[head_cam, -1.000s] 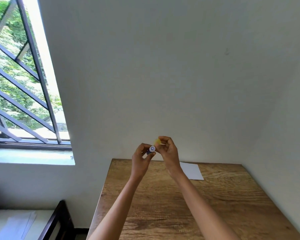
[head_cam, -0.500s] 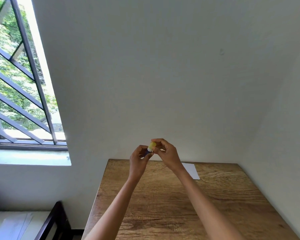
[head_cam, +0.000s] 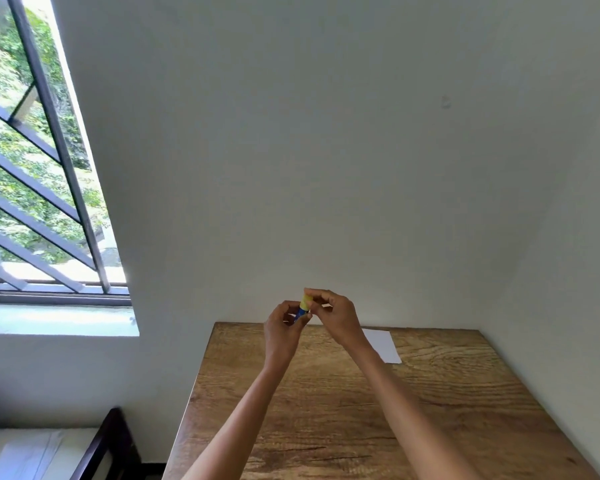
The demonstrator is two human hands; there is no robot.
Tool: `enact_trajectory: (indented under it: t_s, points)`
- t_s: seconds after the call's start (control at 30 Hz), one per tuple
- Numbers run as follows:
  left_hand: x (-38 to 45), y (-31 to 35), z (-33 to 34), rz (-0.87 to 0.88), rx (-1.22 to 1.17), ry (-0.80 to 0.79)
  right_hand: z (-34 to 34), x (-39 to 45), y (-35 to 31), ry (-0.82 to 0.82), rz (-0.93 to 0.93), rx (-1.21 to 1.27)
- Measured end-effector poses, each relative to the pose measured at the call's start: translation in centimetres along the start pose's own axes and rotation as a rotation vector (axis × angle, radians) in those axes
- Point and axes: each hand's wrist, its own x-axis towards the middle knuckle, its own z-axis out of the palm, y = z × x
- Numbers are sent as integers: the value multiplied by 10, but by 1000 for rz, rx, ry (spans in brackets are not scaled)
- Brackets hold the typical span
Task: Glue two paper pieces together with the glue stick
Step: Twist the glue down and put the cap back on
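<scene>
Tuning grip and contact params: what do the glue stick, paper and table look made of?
Glue stick: looks like smooth plastic, blue body with yellow cap, solid colours; too small to be sure. Paper: thin matte white sheet lying flat on the table. Table: wood or wood-look laminate, brown grain with knot swirls, low sheen; which one cannot be told.

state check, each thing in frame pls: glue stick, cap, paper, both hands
glue stick: held up over the table, blue body in the left hand
cap: yellow, on the stick's end, pinched by the right hand
paper: flat on the table, untouched, partly hidden by the right arm
</scene>
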Motion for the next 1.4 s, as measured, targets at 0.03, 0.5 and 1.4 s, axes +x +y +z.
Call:
enact_trajectory:
  t_s: [0.03, 0.5, 1.4]
  points:
    - [-1, -2, 2, 1, 2, -3, 1, -1, 2, 4, 4, -6]
    - [3, -32, 49, -186, 21, -86, 4, -25, 59, 125, 149, -28]
    - [48, -115, 91, -362, -5, -318, 32, 33, 167, 40, 348, -343]
